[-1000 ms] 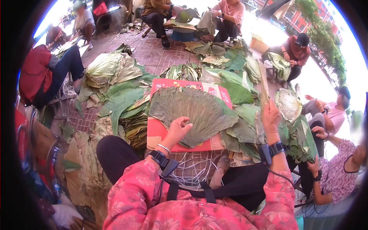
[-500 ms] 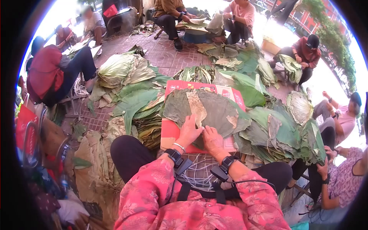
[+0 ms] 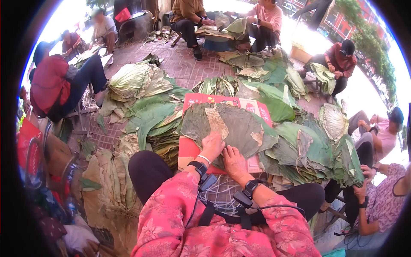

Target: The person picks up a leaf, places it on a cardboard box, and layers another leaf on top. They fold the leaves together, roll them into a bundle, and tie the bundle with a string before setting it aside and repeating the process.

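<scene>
A grey-green dried lotus leaf (image 3: 239, 124), fan-shaped, is spread over a red cardboard box (image 3: 190, 147) in front of my lap. A light brown strip (image 3: 216, 122) lies on its upper middle, and a smaller pale brown patch (image 3: 257, 137) shows at its right. My left hand (image 3: 211, 146) has its fingers curled in at the leaf's near edge, just below the strip; the fingertips are partly hidden. Beside it, my right hand (image 3: 235, 161) rests with fingers stretched out flat on the near edge of the leaf.
Stacked leaves lie left (image 3: 147, 115) and right (image 3: 306, 145) of the box. A pale leaf bundle (image 3: 137, 81) tops the left pile. Brown leaves (image 3: 107, 184) cover the ground by my left knee. Co-workers sit around, one close at right (image 3: 381, 192). White strands (image 3: 220, 192) lie below the box.
My left hand has curled its fingers more and shifted slightly down at the leaf's near edge. My right hand has moved a little toward me. The leaf lies nearly as before.
</scene>
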Motion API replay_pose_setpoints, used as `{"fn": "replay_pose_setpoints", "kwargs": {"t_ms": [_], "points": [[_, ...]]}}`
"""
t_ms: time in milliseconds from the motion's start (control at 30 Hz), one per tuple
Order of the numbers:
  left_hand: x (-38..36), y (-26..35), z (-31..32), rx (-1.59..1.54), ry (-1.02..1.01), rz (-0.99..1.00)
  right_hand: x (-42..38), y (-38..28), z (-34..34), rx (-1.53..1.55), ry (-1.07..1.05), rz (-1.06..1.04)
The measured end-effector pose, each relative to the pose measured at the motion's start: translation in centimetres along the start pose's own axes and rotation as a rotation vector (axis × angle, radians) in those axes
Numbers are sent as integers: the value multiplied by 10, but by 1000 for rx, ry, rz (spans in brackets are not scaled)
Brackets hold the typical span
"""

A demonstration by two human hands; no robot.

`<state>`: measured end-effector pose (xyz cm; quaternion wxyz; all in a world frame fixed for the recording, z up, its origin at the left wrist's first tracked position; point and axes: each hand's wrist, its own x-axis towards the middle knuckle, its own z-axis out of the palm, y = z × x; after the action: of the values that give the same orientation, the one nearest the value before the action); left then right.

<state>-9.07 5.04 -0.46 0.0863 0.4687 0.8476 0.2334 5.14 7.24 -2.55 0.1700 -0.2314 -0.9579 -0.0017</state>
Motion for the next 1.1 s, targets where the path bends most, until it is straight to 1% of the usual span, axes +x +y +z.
{"fn": "replay_pose_setpoints", "kwargs": {"t_ms": [33,100,133,233,333,367,467,500,600,733,800,900,933,1000,1100], "points": [[6,-4,9,20,-2,15,0,0,0,1,5,1],[12,-11,21,120,38,124,1,-1,-2,6,-3,10],[12,-9,16,168,60,180,1,0,-2,7,-6,15],[6,-3,2,51,213,57,2,-2,-3,-1,9,13],[13,-18,-9,-383,177,-226,5,-6,-10,36,41,9],[10,-15,-23,-687,27,-476,7,-9,-12,59,35,9],[2,-44,-23,-1452,-109,-671,8,-16,-14,120,-5,6],[1,-51,-23,-1506,-96,-677,8,-18,-14,131,-29,8],[-2,-54,-26,-1272,308,-576,7,-23,-13,112,-60,21],[0,-14,-30,-421,529,312,5,-25,-15,132,-153,55],[-16,15,-19,-385,111,428,4,-23,-13,184,-175,79],[-17,10,24,-178,-29,409,0,-17,-2,188,-208,83],[-15,15,21,-121,-57,376,-1,-14,1,181,-224,82],[-19,24,3,-1,-120,306,0,-15,-5,135,-185,65],[-23,16,-16,202,-140,245,-1,-21,-8,127,-177,79]]}}
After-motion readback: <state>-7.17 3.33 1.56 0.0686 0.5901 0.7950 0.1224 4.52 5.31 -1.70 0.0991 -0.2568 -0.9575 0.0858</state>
